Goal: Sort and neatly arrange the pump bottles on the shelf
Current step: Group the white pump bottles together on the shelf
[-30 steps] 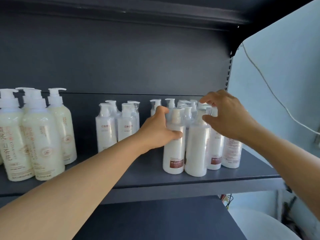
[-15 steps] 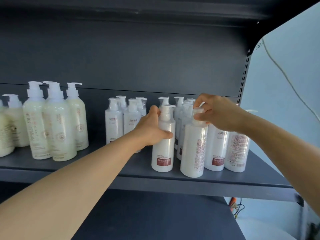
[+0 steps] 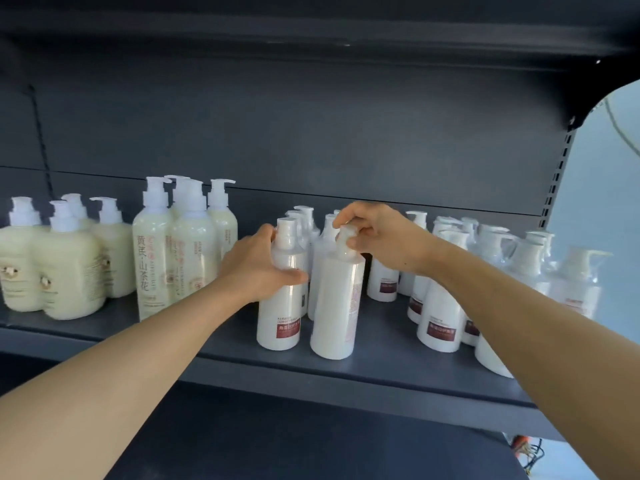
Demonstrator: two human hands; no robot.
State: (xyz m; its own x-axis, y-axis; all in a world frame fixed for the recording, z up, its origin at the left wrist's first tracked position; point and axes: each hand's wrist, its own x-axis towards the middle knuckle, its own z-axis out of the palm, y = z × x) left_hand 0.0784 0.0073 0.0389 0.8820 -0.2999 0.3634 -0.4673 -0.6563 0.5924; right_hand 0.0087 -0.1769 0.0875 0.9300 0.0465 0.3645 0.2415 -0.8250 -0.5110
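Note:
On the dark shelf point(image 3: 398, 362) two white pump bottles stand near the front edge. My left hand point(image 3: 258, 268) grips the body of the left one, a white bottle with a dark red label point(image 3: 281, 313). My right hand point(image 3: 377, 233) pinches the pump top of the plain-sided white bottle point(image 3: 337, 306) beside it. More white bottles with red labels point(image 3: 440, 320) crowd the shelf to the right, and a few stand behind my hands.
Tall cream pump bottles point(image 3: 185, 251) stand left of my hands, with squat cream bottles point(image 3: 65, 265) at the far left. A second dark shelf point(image 3: 311, 441) lies below. A pale wall with a cable point(image 3: 623, 129) shows at the right.
Both hands have carried their two white bottles leftward along the shelf, away from the right-hand group and close to the tall cream bottles. The view has turned left too.

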